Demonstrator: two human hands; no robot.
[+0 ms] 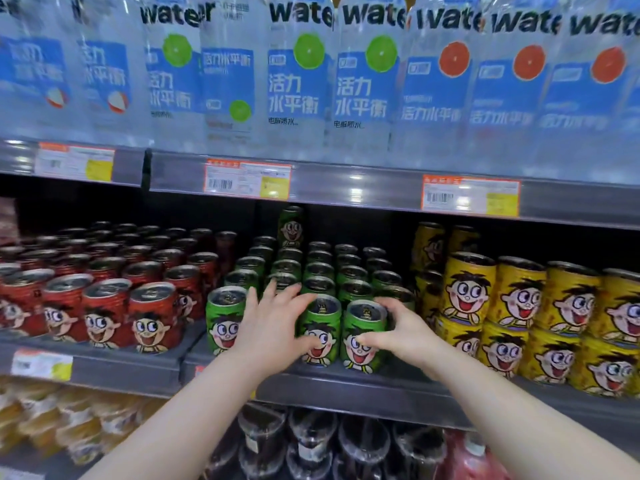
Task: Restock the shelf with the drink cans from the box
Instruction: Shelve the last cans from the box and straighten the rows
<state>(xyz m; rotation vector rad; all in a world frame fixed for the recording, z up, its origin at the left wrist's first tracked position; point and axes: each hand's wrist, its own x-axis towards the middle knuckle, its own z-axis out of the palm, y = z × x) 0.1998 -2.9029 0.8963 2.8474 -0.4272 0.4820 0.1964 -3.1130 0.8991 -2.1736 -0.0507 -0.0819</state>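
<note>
Green cartoon-face drink cans stand in rows on the middle shelf (346, 386). My left hand (273, 323) wraps around a front-row green can (320, 332), fingers spread over the cans behind it. My right hand (401, 332) grips the neighbouring front green can (363, 336) from its right side. Another green can (227, 317) stands free at the front left. One green can (291, 225) sits stacked on top at the back. No box is in view.
Red cans (104, 306) fill the shelf to the left and yellow cans (519, 317), stacked two high, stand to the right. Large water bottles (298, 81) line the shelf above. Dark and yellow bottles sit on the shelf below.
</note>
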